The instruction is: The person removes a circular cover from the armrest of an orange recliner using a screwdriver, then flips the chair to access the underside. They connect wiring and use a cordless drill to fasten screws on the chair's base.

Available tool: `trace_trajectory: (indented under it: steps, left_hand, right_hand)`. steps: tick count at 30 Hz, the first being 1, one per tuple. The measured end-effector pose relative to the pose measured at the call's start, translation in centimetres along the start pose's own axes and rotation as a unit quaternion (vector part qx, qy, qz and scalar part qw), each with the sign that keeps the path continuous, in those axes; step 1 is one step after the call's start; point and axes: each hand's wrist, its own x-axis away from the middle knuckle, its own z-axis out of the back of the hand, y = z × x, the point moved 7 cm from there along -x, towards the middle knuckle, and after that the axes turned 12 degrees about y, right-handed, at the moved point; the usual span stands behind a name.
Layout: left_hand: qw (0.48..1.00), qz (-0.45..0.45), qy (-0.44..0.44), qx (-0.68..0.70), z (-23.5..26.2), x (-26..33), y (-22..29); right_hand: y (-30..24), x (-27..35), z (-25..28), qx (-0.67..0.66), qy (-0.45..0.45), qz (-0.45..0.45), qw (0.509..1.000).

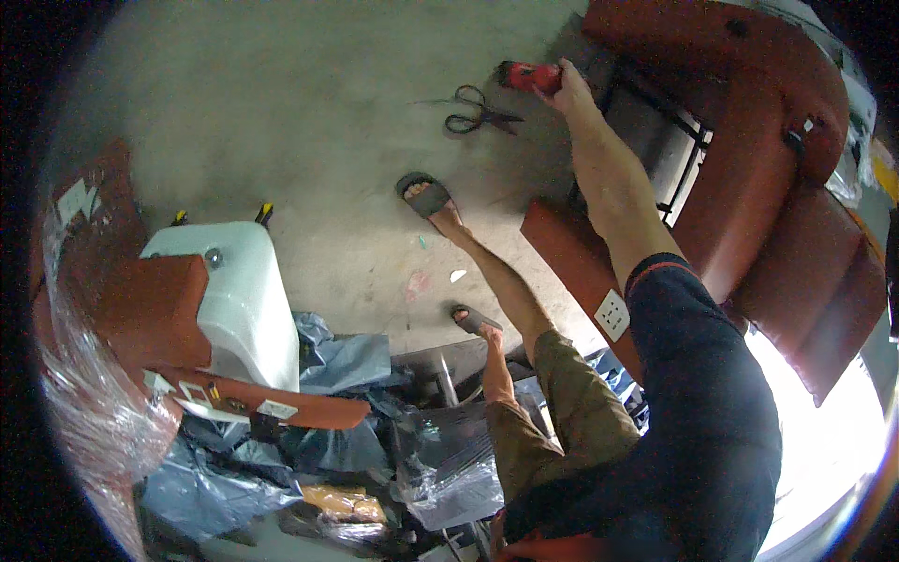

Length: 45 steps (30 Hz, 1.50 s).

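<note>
My right hand [564, 92] reaches far forward over the concrete floor, its fingers wrapped round a red and black hand tool [531, 76] whose exact kind I cannot make out. Just left of that tool lies a pair of scissors [487, 114] with dark looped handles. Close to the right of my hand stands a piece of reddish-brown upholstered furniture [749, 178], with a black metal frame [688, 159] showing in its opening. My left hand is out of sight.
A glossy white moulded piece [253, 290] stands at left beside brown panels [154, 309] with socket plates, partly under clear film [103, 431]. Grey plastic sheeting [220, 482] is heaped below. My sandalled feet [428, 199] are mid-floor, near small scraps [457, 276].
</note>
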Motion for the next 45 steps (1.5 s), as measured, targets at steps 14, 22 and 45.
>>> trace_trajectory:
  steps: [14,22,45]
  left_hand:
    - [0.881,-0.444,-0.156,0.053,4.7,-3.3,21.0]
    - [0.844,-0.386,-0.360,0.098,7.9,8.2,14.6]
    - [0.659,-0.297,-0.528,-0.446,-35.4,33.4,-30.4]
  right_hand:
    - [7.1,46.8,19.9,0.301,-0.013,0.341,0.890]
    - [14.1,74.7,45.4,0.398,-0.289,0.342,0.801]
    - [3.3,67.4,106.2,0.059,-0.047,0.705,0.706]
